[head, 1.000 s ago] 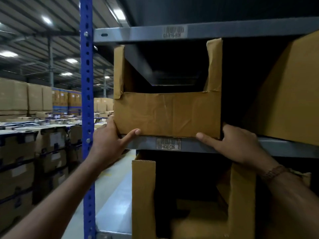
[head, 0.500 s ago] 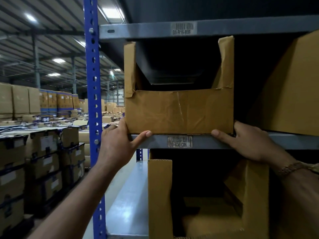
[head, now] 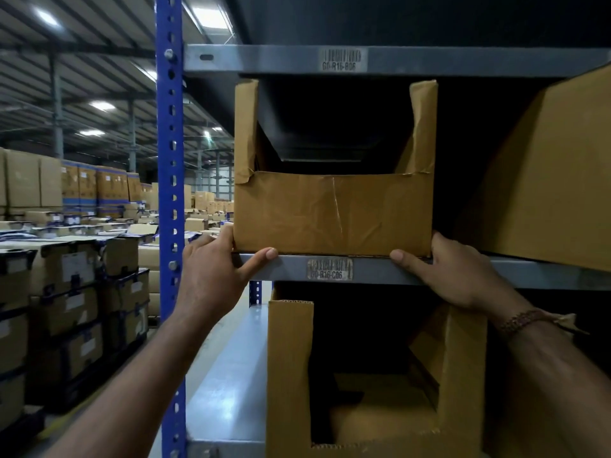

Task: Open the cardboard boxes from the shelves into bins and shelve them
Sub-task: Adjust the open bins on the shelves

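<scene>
A cut-open cardboard bin [head: 330, 213] with a low creased front wall and two raised side flaps sits on the grey shelf beam [head: 377, 269]. Its front lines up with the beam's edge. My left hand [head: 211, 269] holds the bin's lower left corner, thumb laid along the bottom edge and fingers round the side. My right hand [head: 453, 272] holds the lower right corner the same way, its fingers hidden behind the bin's side wall. The inside of the bin is dark.
A second cut-open bin [head: 291, 375] stands on the shelf below. A large closed cardboard box [head: 545, 193] fills the same shelf to the right. The blue rack upright [head: 170, 160] runs down the left, and stacked warehouse boxes [head: 66, 292] lie beyond the aisle.
The bin has slid slightly back onto the shelf, its front now flush with the beam. Both hands stay on its lower corners, and my view has shifted left.
</scene>
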Demonstrator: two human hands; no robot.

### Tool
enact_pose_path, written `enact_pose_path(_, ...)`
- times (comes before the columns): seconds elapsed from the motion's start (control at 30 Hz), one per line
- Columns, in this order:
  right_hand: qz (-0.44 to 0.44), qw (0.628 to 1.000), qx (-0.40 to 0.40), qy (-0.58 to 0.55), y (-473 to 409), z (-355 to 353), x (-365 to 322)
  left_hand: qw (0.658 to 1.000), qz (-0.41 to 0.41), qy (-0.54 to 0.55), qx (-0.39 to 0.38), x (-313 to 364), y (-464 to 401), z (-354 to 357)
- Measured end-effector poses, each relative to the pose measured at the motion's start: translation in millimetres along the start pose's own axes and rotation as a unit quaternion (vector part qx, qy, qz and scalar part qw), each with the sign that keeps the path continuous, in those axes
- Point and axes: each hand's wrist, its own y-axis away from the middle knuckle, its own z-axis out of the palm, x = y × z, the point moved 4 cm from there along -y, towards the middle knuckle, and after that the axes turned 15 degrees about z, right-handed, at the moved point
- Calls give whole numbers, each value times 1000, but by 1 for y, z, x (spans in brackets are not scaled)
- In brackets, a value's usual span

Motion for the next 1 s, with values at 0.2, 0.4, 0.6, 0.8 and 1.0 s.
enact_pose_path(0.2,-3,1000,7,12,2,2,-2,1000,-12,0,-4,0,2,1)
enact_pose_path(0.4,0,1000,17,24,3,1,-2,1000,-28,-2,-8,8,6,-3)
enact_pose_path(0.6,12,1000,12,26,8,-1,-6,999,-33,0,-4,13,11,-5)
enact_pose_path(0.8,11,1000,3,18,10,-1,-5,999,-26,-11,17,13,13,-2)
enact_pose_path(1.0,13,1000,5,23,5,1,-2,999,-23,-18,24,7,11,-1)
